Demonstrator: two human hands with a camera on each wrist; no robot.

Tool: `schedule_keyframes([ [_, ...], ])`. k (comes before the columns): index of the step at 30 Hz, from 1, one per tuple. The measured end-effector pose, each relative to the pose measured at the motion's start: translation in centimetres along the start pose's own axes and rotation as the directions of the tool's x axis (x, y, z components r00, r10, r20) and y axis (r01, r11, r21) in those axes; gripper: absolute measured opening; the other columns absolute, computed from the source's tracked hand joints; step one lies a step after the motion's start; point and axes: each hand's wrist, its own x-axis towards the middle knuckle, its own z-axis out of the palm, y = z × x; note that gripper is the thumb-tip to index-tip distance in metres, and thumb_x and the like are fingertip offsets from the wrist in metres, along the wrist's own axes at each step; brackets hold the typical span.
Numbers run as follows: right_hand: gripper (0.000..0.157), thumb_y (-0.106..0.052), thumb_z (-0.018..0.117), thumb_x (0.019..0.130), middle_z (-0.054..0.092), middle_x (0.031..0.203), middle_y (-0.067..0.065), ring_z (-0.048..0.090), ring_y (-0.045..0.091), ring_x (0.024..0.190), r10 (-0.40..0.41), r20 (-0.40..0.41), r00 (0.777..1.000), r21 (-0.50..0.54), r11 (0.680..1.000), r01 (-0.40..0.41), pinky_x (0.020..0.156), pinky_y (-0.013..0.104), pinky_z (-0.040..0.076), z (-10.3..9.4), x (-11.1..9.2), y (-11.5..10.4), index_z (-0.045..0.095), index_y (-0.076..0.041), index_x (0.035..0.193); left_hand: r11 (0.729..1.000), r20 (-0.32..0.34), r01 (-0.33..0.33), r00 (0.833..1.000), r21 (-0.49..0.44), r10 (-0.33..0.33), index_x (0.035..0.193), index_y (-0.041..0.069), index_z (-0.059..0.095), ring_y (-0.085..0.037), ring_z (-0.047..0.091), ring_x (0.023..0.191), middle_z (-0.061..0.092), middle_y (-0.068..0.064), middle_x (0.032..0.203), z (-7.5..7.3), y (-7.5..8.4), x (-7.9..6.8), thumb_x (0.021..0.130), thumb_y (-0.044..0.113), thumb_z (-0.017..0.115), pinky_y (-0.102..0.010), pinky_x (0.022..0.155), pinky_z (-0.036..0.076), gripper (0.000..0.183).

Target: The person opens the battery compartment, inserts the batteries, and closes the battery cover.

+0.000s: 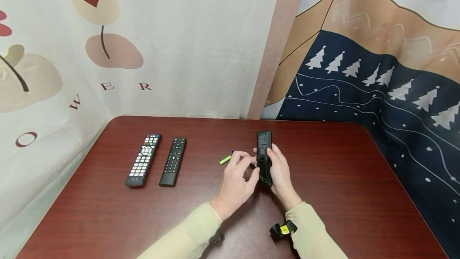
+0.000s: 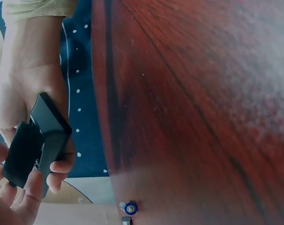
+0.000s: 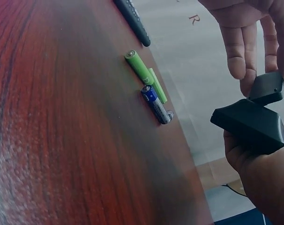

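A pale fabric backdrop (image 1: 201, 51) printed with four letters, O, W, E and R, hangs on the left; on the right, a navy-and-tan one (image 1: 341, 87) shows eight white trees. Before them is one reddish-brown wooden tabletop (image 1: 108, 219). Leftmost on it lies a black remote with white buttons (image 1: 142, 163), then a slimmer black remote with dark buttons (image 1: 173, 163). Near the hands lie at least three batteries, two green ones (image 3: 141, 68) and at least one blue one (image 3: 155, 104). Next, the left hand (image 1: 233, 185) pinches one small black battery cover (image 2: 23, 154) between thumb and fingers, just beside the third remote (image 1: 265, 169). That remote, label side up, is gripped by the right hand (image 1: 281, 171) above the tabletop.
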Motion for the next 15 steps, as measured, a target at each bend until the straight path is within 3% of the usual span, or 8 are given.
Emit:
schedule_keyframes([
  [9,0.041,-0.022,0.028,0.113,0.062,0.122,0.017,0.066,0.018,0.085,0.011,0.005,1.0,0.001,1.0,-0.011,0.074,0.032,0.058,-0.03,0.03,-0.24,0.046,-0.005,0.146,1.0,-0.036,0.002,0.999,-0.008,-0.002,0.093,0.003,0.067,-0.015,0.063,0.066,0.055,-0.01,0.101,-0.29,-0.52,0.27,0.086,-0.004,0.072,-0.026,0.06,0.057,0.012],
  [15,0.041,-0.023,0.029,0.113,0.068,0.104,0.009,0.065,0.023,0.078,0.004,0.006,1.0,-0.011,1.0,-0.004,0.078,0.038,0.059,-0.12,0.09,-0.23,0.049,-0.003,0.142,1.0,-0.033,0.015,0.999,0.028,-0.014,0.094,0.003,0.068,-0.02,0.061,0.065,0.056,-0.011,0.103,-0.94,-0.94,0.35,0.084,-0.004,0.074,-0.03,0.059,0.055,0.014],
])
